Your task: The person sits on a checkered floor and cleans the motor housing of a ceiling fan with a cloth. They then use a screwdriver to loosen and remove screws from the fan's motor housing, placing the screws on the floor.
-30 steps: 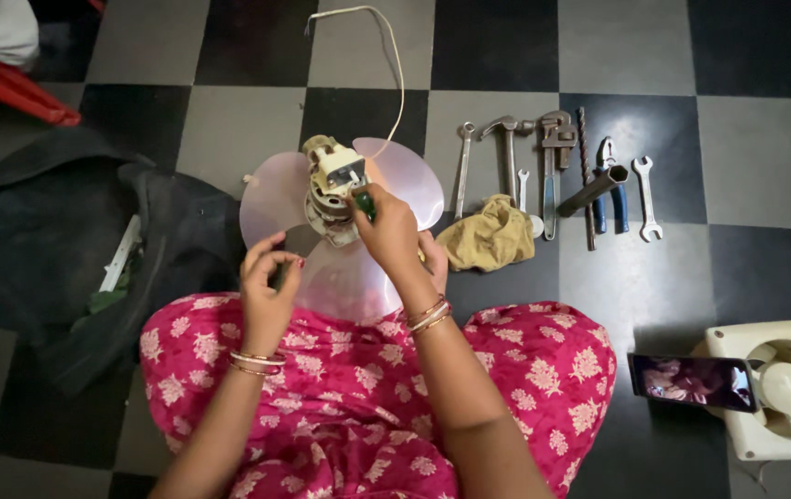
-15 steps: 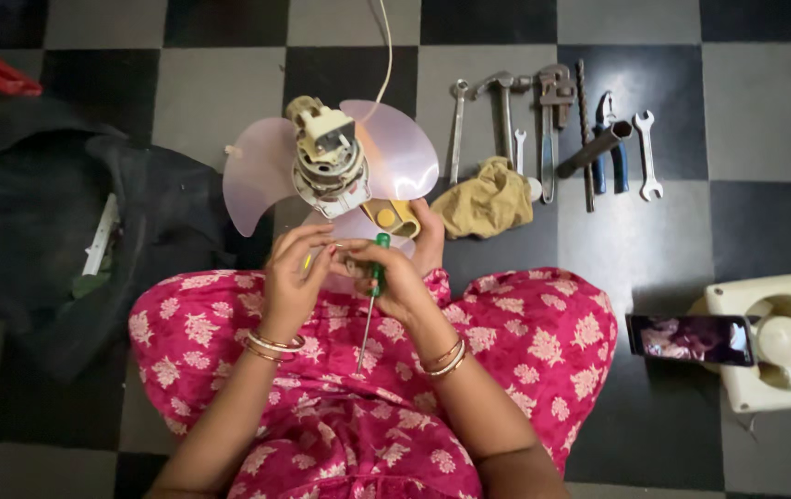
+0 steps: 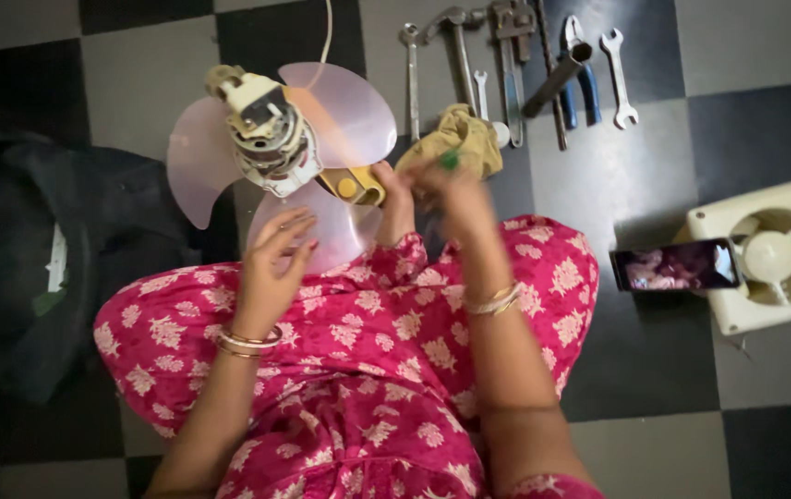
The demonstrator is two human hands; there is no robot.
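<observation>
Two hands work here: your right hand (image 3: 446,189), blurred, pinches a green-handled screwdriver (image 3: 450,161); your left hand (image 3: 272,268) hovers open, fingers empty, below the fan motor (image 3: 271,139) resting on pink blades (image 3: 340,106) on the floor. Unsteadied, the motor could tip or the screwdriver slip.

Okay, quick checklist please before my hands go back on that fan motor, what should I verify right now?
1. Right hand has the green-handled screwdriver: cannot tell, motion blur hides the grip.
2. Left hand free: ok, fingers open, nothing held.
3. Fan motor within reach, exposed side up: ok, it sits on the pink blades.
4. Cord clear of the hands: ok, it runs away upward.
5. Spare tools close: ok, wrenches and hammer lie in a row beside the cloth.
</observation>
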